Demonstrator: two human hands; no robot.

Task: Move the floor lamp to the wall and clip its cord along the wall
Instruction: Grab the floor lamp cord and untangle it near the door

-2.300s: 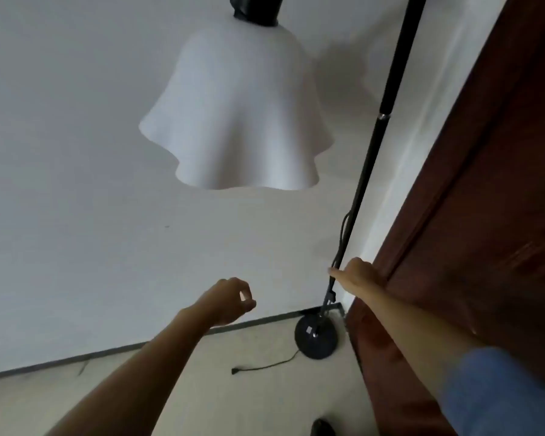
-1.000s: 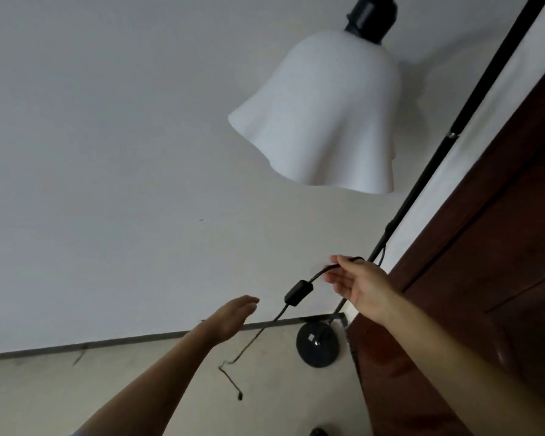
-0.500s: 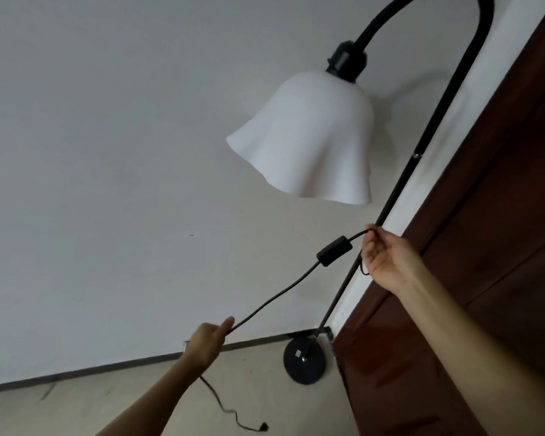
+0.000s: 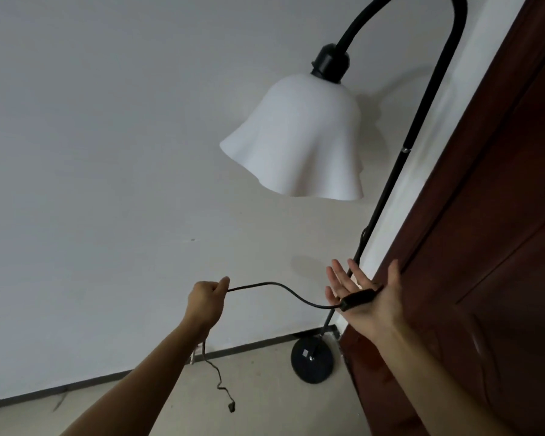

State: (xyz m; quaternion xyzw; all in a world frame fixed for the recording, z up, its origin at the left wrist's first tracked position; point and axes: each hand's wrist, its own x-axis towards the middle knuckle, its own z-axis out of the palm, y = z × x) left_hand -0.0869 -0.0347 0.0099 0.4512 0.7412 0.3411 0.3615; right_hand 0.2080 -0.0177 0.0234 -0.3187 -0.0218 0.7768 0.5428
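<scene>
Your left hand (image 4: 205, 302) pinches the cord (image 4: 274, 286), which runs sideways to the switch (image 4: 357, 299) lying across your right hand's (image 4: 370, 297) spread fingers (image 4: 337, 275).

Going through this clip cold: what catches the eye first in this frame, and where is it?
The white ruffled lamp shade dominates the upper middle, hanging from a curved black pole that runs down beside a dark brown door to a round base on the floor by the wall. Below it, a black cord sags between the hands: the left hand fists it, while its inline switch lies across the open right hand.
</scene>
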